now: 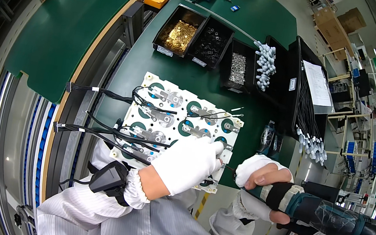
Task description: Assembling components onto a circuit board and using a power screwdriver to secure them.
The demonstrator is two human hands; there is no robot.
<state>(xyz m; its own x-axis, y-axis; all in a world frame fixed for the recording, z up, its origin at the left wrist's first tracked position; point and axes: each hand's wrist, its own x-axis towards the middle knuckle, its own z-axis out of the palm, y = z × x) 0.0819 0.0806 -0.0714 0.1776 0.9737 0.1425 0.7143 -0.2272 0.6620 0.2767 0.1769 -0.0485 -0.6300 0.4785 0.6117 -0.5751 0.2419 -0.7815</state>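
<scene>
Left hand (187, 165), in a white cloth glove, lies at five o'clock on a flat white plastic board (209, 106) with round cut-outs, its fingers bent together at the board's edge; whether they pinch a small part cannot be told. Right hand (265, 176), in a white glove leaving some fingers bare, stands at four o'clock, closed around a teal-and-black cylindrical power screwdriver (326, 214) partly bound with pale tape. The tool lies nearly level, its rear end toward four o'clock and its thin dark bit toward ten, close to the left fingertips; contact between bit and board cannot be made out. The board rests at the near side of a dark green desk (128, 70) and carries silver metal brackets (152, 136). Two black cable bundles leave it, the upper bundle (108, 93) toward ten o'clock and the lower bundle (91, 130) toward nine. Beyond the board, at twelve o'clock, stands a black plastic bin of gold-coloured metal pieces (180, 35); just beside it, toward one, is a bin of small black parts (212, 42), then, at one, a bin of small silver parts (238, 68). Grey-tipped leads (265, 65) lie between one and two o'clock. At two, a white paper sheet (317, 84) lies over long black cables (307, 118) with pale ends.
</scene>
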